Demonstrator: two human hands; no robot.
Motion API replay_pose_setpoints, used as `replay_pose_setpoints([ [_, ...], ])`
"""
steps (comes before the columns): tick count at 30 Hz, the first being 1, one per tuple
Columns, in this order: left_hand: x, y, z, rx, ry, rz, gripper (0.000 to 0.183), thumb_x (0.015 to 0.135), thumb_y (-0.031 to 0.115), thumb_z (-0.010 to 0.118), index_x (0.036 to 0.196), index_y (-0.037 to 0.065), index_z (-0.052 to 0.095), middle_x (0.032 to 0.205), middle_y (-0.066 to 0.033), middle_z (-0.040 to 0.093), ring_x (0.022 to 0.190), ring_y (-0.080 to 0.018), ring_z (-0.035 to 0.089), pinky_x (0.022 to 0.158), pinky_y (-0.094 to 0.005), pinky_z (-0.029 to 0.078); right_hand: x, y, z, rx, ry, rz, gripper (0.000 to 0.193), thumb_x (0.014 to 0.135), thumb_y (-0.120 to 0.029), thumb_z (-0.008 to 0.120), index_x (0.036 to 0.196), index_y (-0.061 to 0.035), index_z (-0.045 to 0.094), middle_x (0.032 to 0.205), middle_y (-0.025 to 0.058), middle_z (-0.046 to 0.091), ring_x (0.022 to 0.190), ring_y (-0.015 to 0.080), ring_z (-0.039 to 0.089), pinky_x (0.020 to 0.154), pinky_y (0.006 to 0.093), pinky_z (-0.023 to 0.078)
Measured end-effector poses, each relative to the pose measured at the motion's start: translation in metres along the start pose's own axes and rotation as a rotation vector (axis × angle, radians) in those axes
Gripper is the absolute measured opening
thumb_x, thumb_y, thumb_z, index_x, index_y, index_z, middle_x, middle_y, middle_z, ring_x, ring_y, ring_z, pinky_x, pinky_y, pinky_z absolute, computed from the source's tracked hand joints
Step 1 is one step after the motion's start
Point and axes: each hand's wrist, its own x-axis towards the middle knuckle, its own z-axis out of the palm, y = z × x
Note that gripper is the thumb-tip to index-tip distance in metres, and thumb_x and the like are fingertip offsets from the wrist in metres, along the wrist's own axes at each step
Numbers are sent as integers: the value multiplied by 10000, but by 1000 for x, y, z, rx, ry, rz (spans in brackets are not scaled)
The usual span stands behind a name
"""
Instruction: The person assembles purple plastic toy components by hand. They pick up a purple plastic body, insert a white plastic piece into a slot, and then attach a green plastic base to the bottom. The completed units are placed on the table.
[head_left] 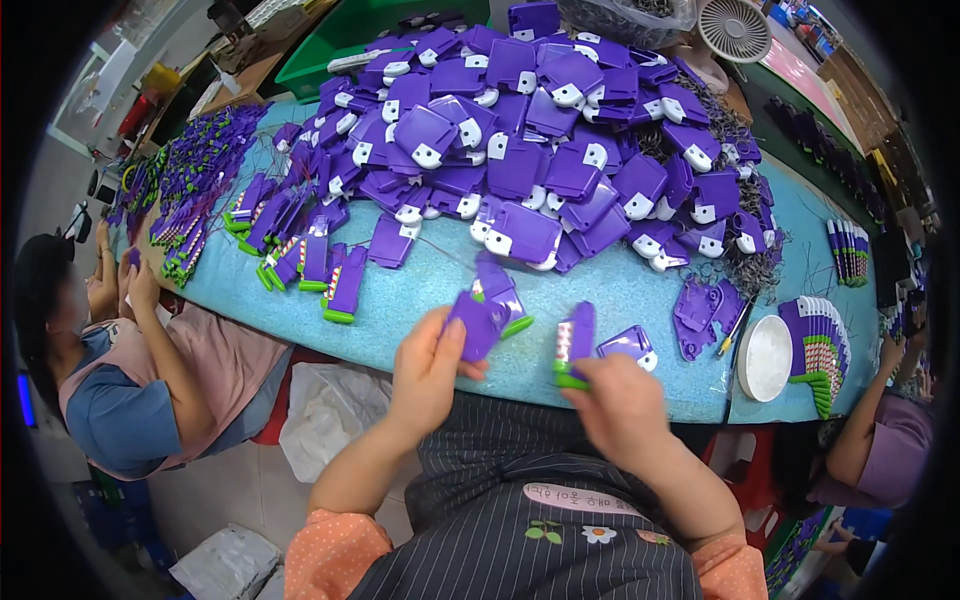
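My left hand (428, 362) grips a rounded purple plastic shell (477, 326) between thumb and fingers, above the near part of the table. Just behind that shell is another purple piece with a green end (518, 326), partly hidden by it. My right hand (622, 400) is closed on a purple toy arm (574, 345) with a red-and-white striped side and a green end. It is tilted upright, slightly blurred, and apart from the left hand's shell. A purple shell with a white corner (632, 345) lies on the table beside it.
A large heap of purple-and-white shells (520, 140) covers the back of the blue table (420, 310). Striped toy arms (345, 280) lie at left, and a fanned row (815, 345) stands beside a white round dish (765, 358) at right. Co-workers (150, 390) sit at both sides.
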Motion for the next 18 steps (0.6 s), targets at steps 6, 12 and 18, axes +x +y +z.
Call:
replay_pose_setpoints([
  [6,-38,-3,39,-513,-253,-256,305,968,239,394,1134,-5,469,943,-161,606,737,-200,629,631,-281,522,-61,-7,-52,1137,299,372,231,844,-44,541,1054,-12,450,851,65,571,704,73,522,597,219,428],
  [12,-34,11,87,-915,-257,-296,330,978,237,343,1234,29,358,1203,-234,509,1002,-286,600,826,-385,512,-74,-7,-3,1529,-29,573,260,906,-61,480,1153,-11,418,986,93,570,784,114,547,681,241,460],
  [18,-50,-1,78,-427,-178,-81,254,969,159,361,1164,-5,368,1024,-185,614,848,-207,642,714,-315,522,-74,6,-15,1321,122,650,351,951,-125,420,1266,31,422,1200,161,532,1006,217,562,823,316,472],
])
